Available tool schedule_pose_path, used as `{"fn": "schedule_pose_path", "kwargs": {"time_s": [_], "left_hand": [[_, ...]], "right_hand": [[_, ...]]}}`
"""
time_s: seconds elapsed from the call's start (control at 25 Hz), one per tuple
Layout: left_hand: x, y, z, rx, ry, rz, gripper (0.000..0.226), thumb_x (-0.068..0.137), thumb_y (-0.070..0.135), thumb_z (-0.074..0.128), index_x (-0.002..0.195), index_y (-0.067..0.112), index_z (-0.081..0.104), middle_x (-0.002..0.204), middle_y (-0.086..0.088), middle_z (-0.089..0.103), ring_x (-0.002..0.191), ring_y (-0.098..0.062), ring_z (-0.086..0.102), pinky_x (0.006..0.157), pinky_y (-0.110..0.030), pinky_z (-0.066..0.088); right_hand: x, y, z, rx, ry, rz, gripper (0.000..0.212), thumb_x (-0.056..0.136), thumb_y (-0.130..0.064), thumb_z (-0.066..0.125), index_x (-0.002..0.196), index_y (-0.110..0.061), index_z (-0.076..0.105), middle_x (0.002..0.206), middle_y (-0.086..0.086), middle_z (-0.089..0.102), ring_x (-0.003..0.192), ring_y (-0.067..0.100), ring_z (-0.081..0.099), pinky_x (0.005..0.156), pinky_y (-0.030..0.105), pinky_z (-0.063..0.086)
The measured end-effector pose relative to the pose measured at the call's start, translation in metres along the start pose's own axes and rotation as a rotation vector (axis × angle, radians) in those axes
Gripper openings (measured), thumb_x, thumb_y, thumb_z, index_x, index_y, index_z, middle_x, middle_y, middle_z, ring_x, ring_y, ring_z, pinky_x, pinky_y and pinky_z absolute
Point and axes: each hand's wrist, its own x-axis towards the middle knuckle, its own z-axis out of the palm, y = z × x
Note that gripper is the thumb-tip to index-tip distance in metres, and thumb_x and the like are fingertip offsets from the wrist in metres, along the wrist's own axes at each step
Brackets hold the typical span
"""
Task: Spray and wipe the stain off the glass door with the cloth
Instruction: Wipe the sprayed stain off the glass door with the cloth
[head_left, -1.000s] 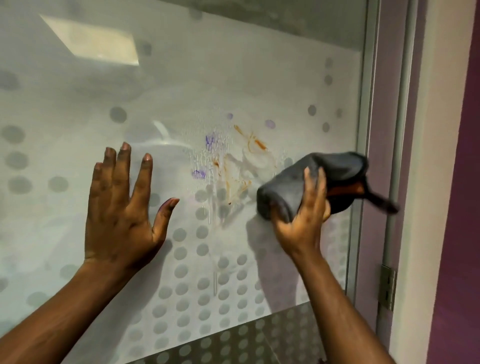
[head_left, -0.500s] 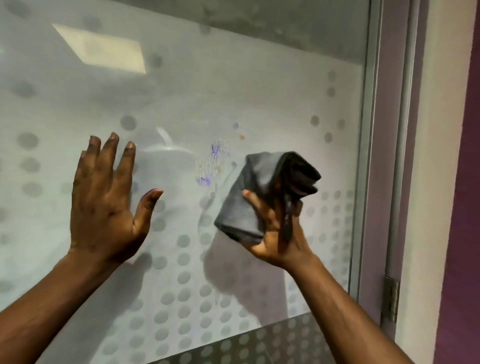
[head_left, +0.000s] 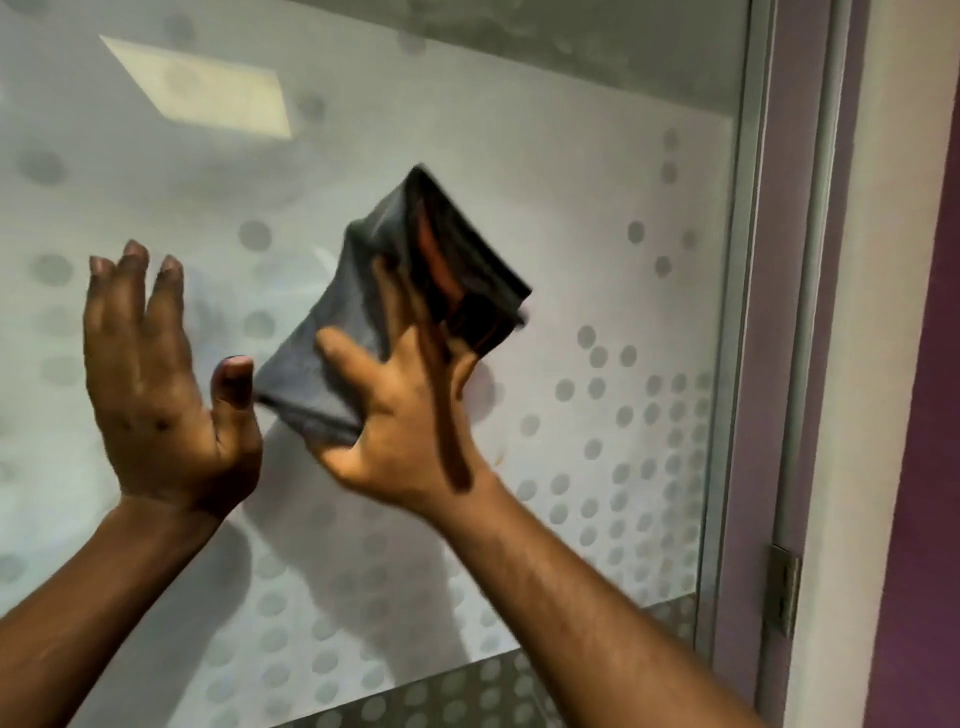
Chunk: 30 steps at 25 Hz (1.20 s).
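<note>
Grey folded cloth (head_left: 332, 374), blurred at its dark upper end, is pressing against the frosted glass door (head_left: 519, 156) among the printed dots, left of the metal door frame (head_left: 737, 312). The right hand (head_left: 400, 431) is gripping the cloth from below, its grip closed around the lower folds with the thumb laid across the fabric. The left hand (head_left: 156, 395) is spreading flat with its grip wide, holding nothing, just left of the cloth, thumb tip almost touching its edge. No stain is showing around the cloth. A hinge (head_left: 784, 592) is sitting low on the frame.
</note>
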Motion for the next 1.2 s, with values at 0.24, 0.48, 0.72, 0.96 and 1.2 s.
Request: {"fn": "schedule_pose_path", "kwargs": {"time_s": [0.24, 0.48, 0.72, 0.96, 1.2], "left_hand": [[-0.002, -0.009, 0.000, -0.026, -0.020, 0.023, 0.068, 0.095, 0.056, 0.024, 0.151, 0.018, 0.026, 0.160, -0.007, 0.022, 0.147, -0.034, 0.021, 0.116, -0.057, 0.025], [-0.003, 0.005, -0.006, 0.105, 0.008, 0.094, 0.067, 0.097, 0.051, 0.027, 0.143, 0.006, 0.040, 0.150, -0.020, 0.038, 0.146, -0.033, 0.024, 0.120, -0.049, 0.021], [-0.003, 0.007, -0.007, 0.098, -0.012, 0.094, 0.070, 0.096, 0.054, 0.024, 0.144, 0.005, 0.038, 0.151, -0.021, 0.036, 0.148, -0.032, 0.020, 0.120, -0.051, 0.020], [-0.002, 0.011, -0.010, 0.131, -0.026, 0.099, 0.071, 0.097, 0.054, 0.022, 0.143, 0.002, 0.039, 0.151, -0.025, 0.035, 0.146, -0.035, 0.020, 0.120, -0.051, 0.018], [-0.001, 0.013, -0.017, 0.210, -0.127, 0.089, 0.073, 0.097, 0.055, 0.026, 0.144, 0.000, 0.036, 0.154, -0.024, 0.029, 0.146, -0.040, 0.017, 0.123, -0.041, 0.008]], "right_hand": [[-0.084, 0.016, -0.014, -0.177, -0.058, 0.240, 0.060, 0.065, -0.054, 0.078, 0.119, -0.031, 0.064, 0.150, 0.022, 0.035, 0.138, 0.038, 0.035, 0.106, 0.050, 0.026], [-0.153, 0.033, -0.011, -0.116, 0.055, 0.442, 0.077, 0.075, -0.053, 0.067, 0.142, -0.031, 0.035, 0.160, 0.014, 0.011, 0.147, 0.033, 0.014, 0.109, 0.052, 0.022], [-0.124, 0.016, 0.000, -0.043, -0.093, 0.128, 0.071, 0.079, -0.042, 0.066, 0.144, -0.037, 0.038, 0.161, 0.010, 0.011, 0.146, 0.038, 0.013, 0.113, 0.054, 0.022], [0.001, 0.010, 0.007, -0.202, 0.011, 0.161, 0.058, 0.082, -0.048, 0.056, 0.137, -0.037, 0.047, 0.158, 0.015, 0.021, 0.146, 0.039, 0.012, 0.111, 0.060, 0.013], [0.026, 0.067, -0.026, -0.326, 0.129, 0.526, 0.062, 0.076, -0.047, 0.051, 0.136, -0.039, 0.046, 0.158, 0.010, 0.025, 0.142, 0.035, 0.023, 0.101, 0.060, 0.022]]}}
